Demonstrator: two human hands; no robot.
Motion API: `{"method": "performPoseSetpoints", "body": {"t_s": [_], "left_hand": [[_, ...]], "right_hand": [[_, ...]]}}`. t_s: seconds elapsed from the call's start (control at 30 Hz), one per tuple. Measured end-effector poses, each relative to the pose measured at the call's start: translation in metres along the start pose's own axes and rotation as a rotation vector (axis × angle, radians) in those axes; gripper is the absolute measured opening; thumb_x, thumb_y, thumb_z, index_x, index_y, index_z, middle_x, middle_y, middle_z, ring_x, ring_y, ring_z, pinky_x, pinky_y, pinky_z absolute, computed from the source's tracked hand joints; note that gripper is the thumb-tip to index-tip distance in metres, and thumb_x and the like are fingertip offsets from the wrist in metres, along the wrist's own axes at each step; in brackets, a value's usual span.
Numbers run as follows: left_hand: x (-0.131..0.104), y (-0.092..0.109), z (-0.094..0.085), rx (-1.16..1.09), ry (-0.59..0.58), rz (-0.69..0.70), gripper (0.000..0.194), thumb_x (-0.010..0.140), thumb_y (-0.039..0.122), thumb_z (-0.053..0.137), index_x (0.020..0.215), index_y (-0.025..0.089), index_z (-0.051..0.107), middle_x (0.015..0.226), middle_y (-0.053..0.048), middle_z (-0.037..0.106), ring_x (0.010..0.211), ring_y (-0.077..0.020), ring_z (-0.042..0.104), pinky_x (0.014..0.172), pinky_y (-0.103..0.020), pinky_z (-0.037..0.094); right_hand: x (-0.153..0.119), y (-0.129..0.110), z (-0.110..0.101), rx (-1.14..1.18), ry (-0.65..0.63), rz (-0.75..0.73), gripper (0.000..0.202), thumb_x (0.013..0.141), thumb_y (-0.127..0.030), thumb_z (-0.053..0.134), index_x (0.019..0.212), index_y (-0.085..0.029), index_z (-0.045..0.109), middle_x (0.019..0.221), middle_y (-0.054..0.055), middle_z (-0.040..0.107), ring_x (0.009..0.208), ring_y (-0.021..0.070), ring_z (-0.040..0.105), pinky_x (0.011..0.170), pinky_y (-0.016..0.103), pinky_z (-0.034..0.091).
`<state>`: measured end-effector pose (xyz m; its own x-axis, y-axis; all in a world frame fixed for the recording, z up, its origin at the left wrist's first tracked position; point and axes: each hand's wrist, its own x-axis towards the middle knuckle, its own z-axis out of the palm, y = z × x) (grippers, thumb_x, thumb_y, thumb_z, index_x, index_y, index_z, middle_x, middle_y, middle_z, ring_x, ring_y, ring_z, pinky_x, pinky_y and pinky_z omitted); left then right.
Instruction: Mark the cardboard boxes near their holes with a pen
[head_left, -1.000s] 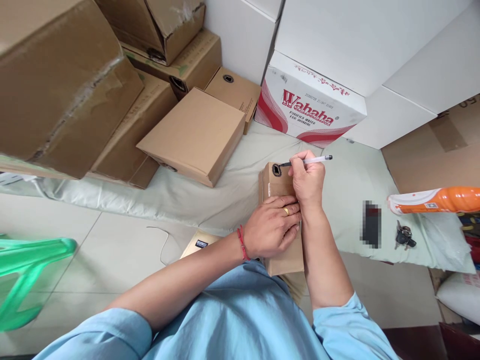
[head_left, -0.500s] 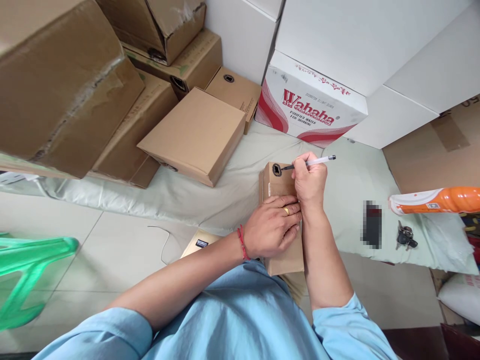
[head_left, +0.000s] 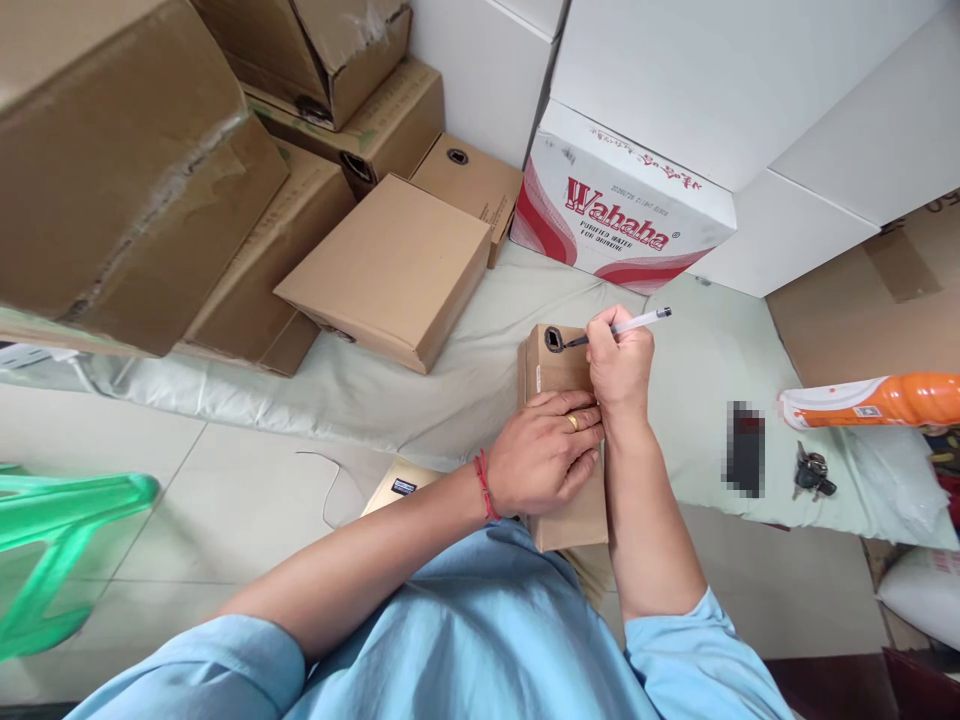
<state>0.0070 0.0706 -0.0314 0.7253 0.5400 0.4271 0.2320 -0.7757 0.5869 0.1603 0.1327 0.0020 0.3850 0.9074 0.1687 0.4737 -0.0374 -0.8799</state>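
Observation:
A narrow brown cardboard box (head_left: 562, 370) lies lengthwise in front of me, its near end by my shirt. Near its far end is a small hole with a thick black ring drawn around it. My left hand (head_left: 551, 445), with a gold ring and a red cord bracelet, rests flat on the box top with fingers stretched out. My right hand (head_left: 621, 365) is closed around a pen (head_left: 643, 320) with a clear barrel. The pen's dark tip points left and meets the lower right of the black ring.
Brown boxes (head_left: 390, 270) are piled at the left, some with similar black-ringed holes. A white and red water carton (head_left: 622, 205) stands behind. At right lie keys (head_left: 814, 472), a blurred dark object (head_left: 744, 450) and an orange bottle (head_left: 892, 400). A green stool (head_left: 67, 540) stands on the floor.
The pen tip has shifted slightly down along the ring's right side, with my right hand moving a touch. My left hand and the box have stayed in place.

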Motion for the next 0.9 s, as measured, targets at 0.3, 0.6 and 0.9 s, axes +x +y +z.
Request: {"method": "performPoseSetpoints", "body": {"t_s": [0.3, 0.6, 0.9], "left_hand": [[0.0003, 0.0006, -0.0011, 0.002, -0.015, -0.006, 0.037, 0.108, 0.027, 0.055, 0.132, 0.017, 0.08, 0.144, -0.011, 0.08, 0.146, -0.0318, 0.064, 0.124, -0.049, 0.049], [0.0004, 0.0, -0.0011, -0.008, -0.011, -0.006, 0.035, 0.108, 0.027, 0.054, 0.129, 0.016, 0.081, 0.142, -0.01, 0.081, 0.145, -0.0319, 0.064, 0.124, -0.049, 0.048], [0.0007, 0.0011, -0.0025, -0.001, -0.029, -0.007, 0.035, 0.107, 0.026, 0.057, 0.13, 0.017, 0.081, 0.141, -0.012, 0.081, 0.146, -0.032, 0.063, 0.126, -0.05, 0.049]], "right_hand": [[-0.0031, -0.0051, -0.0019, -0.006, -0.037, -0.041, 0.02, 0.086, -0.03, 0.058, 0.068, -0.026, 0.05, 0.057, -0.007, 0.04, 0.058, 0.0123, 0.035, 0.057, 0.027, 0.031], [-0.0045, -0.0088, -0.0009, 0.02, -0.075, -0.06, 0.019, 0.085, -0.032, 0.058, 0.068, -0.026, 0.051, 0.057, -0.007, 0.043, 0.057, 0.0118, 0.037, 0.057, 0.027, 0.032], [-0.0036, -0.008, -0.0001, 0.035, -0.098, -0.059, 0.018, 0.085, -0.032, 0.058, 0.069, -0.026, 0.052, 0.057, -0.008, 0.042, 0.056, 0.0116, 0.037, 0.055, 0.027, 0.031]]}}
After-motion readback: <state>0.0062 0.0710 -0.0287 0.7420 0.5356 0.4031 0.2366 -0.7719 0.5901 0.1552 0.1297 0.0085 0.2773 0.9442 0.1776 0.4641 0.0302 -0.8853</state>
